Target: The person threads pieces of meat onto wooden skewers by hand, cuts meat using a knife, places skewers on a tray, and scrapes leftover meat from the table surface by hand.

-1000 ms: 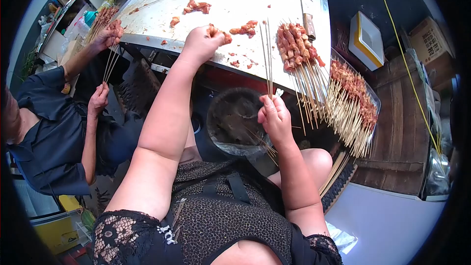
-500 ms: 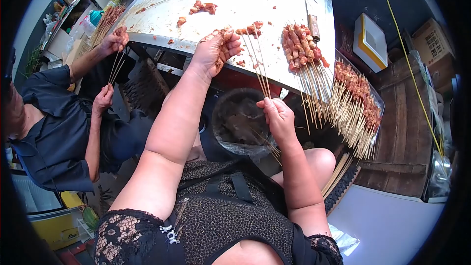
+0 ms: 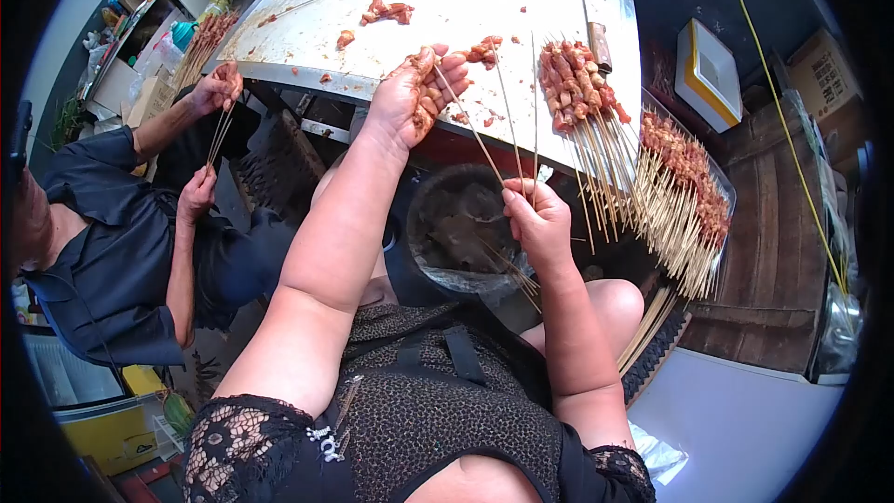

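My left hand (image 3: 416, 98) is palm up over the table's front edge, fingers loosely curled around small pieces of raw meat (image 3: 425, 115) smeared with marinade. My right hand (image 3: 538, 224) pinches three thin bamboo skewers (image 3: 508, 116) by their lower ends. They fan apart, and the tip of the leftmost reaches my left fingers. Beyond my hands, a small heap of raw meat (image 3: 483, 50) lies on the white tabletop (image 3: 447, 0). To the right, a pile of loaded meat skewers (image 3: 573, 84) rests with its sticks overhanging the edge.
A tray of loaded skewers (image 3: 684, 177) stands at right, and a knife (image 3: 599, 45) lies beside the pile. Below my hands is a dark round tub (image 3: 456, 224) with a plastic liner. At left, a co-worker (image 3: 102, 233) holds several skewers. A white and yellow box (image 3: 706, 74) sits at right.
The skewers in my right hand have fanned out, one swinging left to my left hand. My left fingers have loosened from a tighter curl, showing more palm.
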A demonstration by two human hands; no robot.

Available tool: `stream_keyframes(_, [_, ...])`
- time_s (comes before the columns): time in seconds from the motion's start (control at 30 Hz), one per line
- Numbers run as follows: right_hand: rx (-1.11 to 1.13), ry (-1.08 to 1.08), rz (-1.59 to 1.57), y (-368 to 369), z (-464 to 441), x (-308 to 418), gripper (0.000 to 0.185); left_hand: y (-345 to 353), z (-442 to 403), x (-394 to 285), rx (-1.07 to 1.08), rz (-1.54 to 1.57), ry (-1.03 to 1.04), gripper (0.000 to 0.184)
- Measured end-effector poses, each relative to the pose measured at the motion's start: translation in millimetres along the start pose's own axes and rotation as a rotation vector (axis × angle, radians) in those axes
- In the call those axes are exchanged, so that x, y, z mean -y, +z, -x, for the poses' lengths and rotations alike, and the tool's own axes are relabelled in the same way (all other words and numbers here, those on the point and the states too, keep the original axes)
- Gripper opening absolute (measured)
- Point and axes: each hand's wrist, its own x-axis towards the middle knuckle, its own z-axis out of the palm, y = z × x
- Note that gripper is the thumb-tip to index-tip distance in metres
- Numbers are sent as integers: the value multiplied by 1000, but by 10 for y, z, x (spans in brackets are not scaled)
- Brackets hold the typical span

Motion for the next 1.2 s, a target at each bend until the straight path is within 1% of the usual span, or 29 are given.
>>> stream_keyframes(0.23, [-48,1,51,29,-7,11,12,10,25,8,58,20,-20,30])
stream_keyframes(0.3, [-54,15,58,35,-12,6,12,22,39,2,65,-31,-26,28])
stream_keyframes(0.37, [-77,-63,112,39,-25,-26,13,-2,29,15,59,-31,-32,28])
stream_keyframes(0.47, [-84,-93,138,22,-48,-66,13,-7,35,34,45,-28,-33,26])
stream_keyframes(0.73, [-73,-124,129,67,-67,-109,13,35,65,58,20,-69,-20,24])
stream_keyframes(0.83, [-67,-109,117,85,-53,-70,13,39,76,67,69,-94,-22,23])
stream_keyframes(0.9, [-60,-104,107,80,-47,-74,13,20,69,76,114,-62,-29,23])
stream_keyframes(0.97, [-29,-8,-12,65,-49,-78,14,23,77,78,131,-43,-45,24])
stream_keyframes(1.03, [-18,12,-32,71,-47,-50,14,0,61,87,150,-25,-57,24])
stream_keyframes(1.07, [-9,32,-54,76,-46,-41,14,-43,33,113,196,36,-59,25])
stream_keyframes(1.1, [-6,32,-53,81,-48,-46,14,-22,43,102,242,96,-60,27])
stream_keyframes(1.2, [-15,-32,9,87,-47,-58,14,56,92,40,199,165,-78,29])
